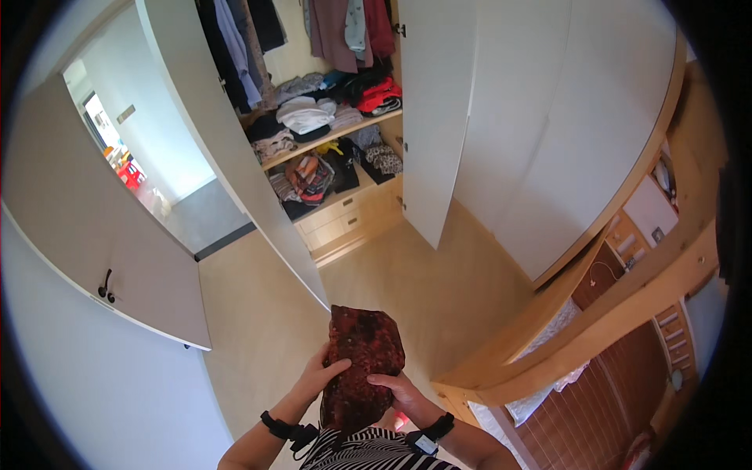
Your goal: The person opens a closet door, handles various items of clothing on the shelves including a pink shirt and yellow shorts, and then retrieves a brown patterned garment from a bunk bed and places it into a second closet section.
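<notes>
A folded dark red and black patterned cloth (365, 335), likely a garment, is held in front of my body at waist height. My left hand (322, 376) grips its left side, the thumb lying across the front. On the opposite edge my right hand (396, 389) holds it the same way, thumb on top; the fingers of both hands are hidden behind the fabric. Ahead stands an open wardrobe with folded clothes on its upper shelf (349, 132) and more in the compartment below, among them a bundled orange-patterned cloth (311, 179).
Wardrobe doors stand open at left (235, 147) and right (437, 117). Garments (338, 29) hang above the shelf; drawers (346, 211) sit below. A wooden bunk bed frame (564, 358) is close on my right. At left, a room door (106, 235) opens onto a hallway.
</notes>
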`<state>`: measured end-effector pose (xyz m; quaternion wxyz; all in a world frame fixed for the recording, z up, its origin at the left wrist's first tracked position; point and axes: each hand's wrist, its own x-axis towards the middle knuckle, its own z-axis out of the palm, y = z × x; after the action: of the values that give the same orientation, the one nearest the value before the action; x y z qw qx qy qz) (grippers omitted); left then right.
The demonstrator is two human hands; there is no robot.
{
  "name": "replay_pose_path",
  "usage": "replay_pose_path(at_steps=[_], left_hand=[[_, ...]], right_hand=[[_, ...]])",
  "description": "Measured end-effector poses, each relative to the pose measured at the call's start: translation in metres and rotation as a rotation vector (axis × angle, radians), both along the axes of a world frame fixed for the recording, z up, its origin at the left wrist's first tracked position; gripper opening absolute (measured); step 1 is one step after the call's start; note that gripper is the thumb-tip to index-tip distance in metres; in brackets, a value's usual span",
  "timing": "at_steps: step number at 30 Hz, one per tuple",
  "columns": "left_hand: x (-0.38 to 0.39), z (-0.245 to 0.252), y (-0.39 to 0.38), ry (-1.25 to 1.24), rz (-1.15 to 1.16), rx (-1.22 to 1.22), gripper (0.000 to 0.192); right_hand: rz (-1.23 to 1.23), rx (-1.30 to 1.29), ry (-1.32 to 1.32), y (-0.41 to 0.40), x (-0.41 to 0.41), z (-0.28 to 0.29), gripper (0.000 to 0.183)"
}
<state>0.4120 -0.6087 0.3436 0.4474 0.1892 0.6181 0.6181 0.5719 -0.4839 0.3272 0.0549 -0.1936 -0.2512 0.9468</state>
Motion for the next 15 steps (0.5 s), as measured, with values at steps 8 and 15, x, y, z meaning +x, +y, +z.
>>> replay_pose_path(at_steps=[8, 15], left_hand=[[-0.164, 0.012, 0.015, 0.339, 0.221, -0.116, 0.052], [-0.304, 0.09, 0.049, 0.705, 0.696, 0.2, 0.058]], right_hand=[[-0.182, -0.029, -0.052, 0.088, -0.071, -0.026, 0.048], [-0.351, 0.002, -0.253, 0.161, -0.149, -0.002, 0.05]])
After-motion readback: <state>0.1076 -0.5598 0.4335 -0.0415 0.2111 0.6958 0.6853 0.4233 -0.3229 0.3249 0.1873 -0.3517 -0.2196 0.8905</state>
